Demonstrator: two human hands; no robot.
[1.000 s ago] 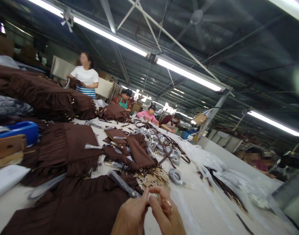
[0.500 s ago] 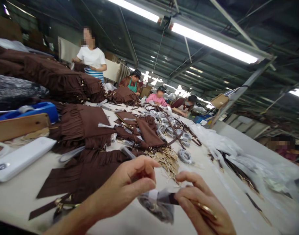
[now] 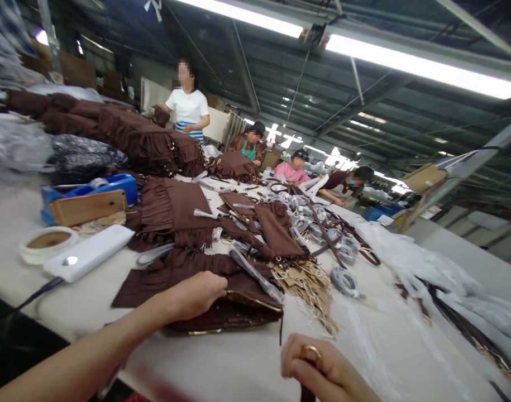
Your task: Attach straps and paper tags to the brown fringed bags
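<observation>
Steadying the brown bag [image 3: 244, 287] by one edge looks like the step in hand, and it should go best with a firm, narrow pinch rather than a broad pull. The bag lies on the desk [image 3: 221, 365] in front of the person, its mouth turned toward them and gaping, with the gold-coloured zip [image 3: 207, 333] parted. The left grip [image 3: 211, 291] is clenched on the far lip, toward its left end; lifting that lip a little, while letting the near lip rest on the desk, ought to give a clear view inside without dragging the whole piece along. The right grip [image 3: 306, 358] is curled closed near the bag's right corner but apart from it, and a dark strip [image 3: 307, 393] shows just beneath, seemingly grasped, though most of it is hidden. Anything brought in from that side would best enter low and through the middle of the opening, clear of the zip teeth and of the thin dark cord [image 3: 281, 330] hanging at the corner, since either could snag. A wrapped strap [image 3: 255, 273] lies across the bag, so tilting it sharply may send that sliding toward the tan tags [image 3: 305, 287] close by, whose pale strings could tangle. Soft cloth will probably sag, so small, slow lifts with the wrist held level suit it better than tugging
</observation>
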